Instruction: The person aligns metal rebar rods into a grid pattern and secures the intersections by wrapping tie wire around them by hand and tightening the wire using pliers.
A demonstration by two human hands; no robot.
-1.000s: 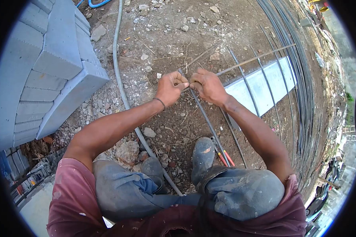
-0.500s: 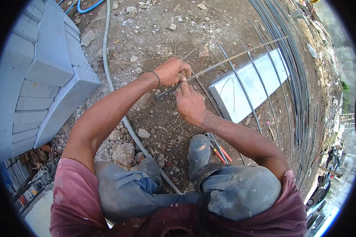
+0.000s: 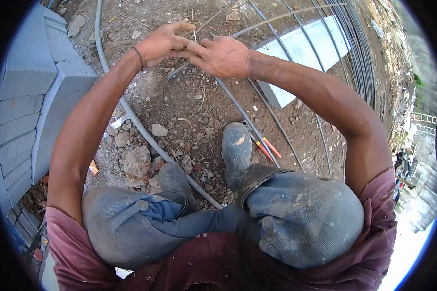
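My left hand [image 3: 166, 46] and my right hand [image 3: 223, 56] meet at the fingertips above the rebar. A short, thin piece of wire [image 3: 195, 36] sticks up between them. My right fingers are pinched at its lower end. The left forefinger stretches out above, while the other left fingertips press in at the wire; the exact grip is partly hidden. Beneath the hands lies a crosswise steel bar [image 3: 179, 70], meeting a long bar [image 3: 238, 107] that runs down toward my boot. Their crossing is covered by my right hand.
Pliers with red handles [image 3: 268, 149] lie beside my boot [image 3: 236, 145]. A pale concrete slab [image 3: 303, 43] sits under the bars, near a bundle of rebar [image 3: 359, 53]. A grey hose [image 3: 131, 114] crosses the rubble-strewn ground. Stacked grey blocks [image 3: 65, 104] stand at left.
The view has tilted, so the bars and slab sit higher. My hands have risen off the bar joint and moved left, and the thin wire now shows between the fingers.
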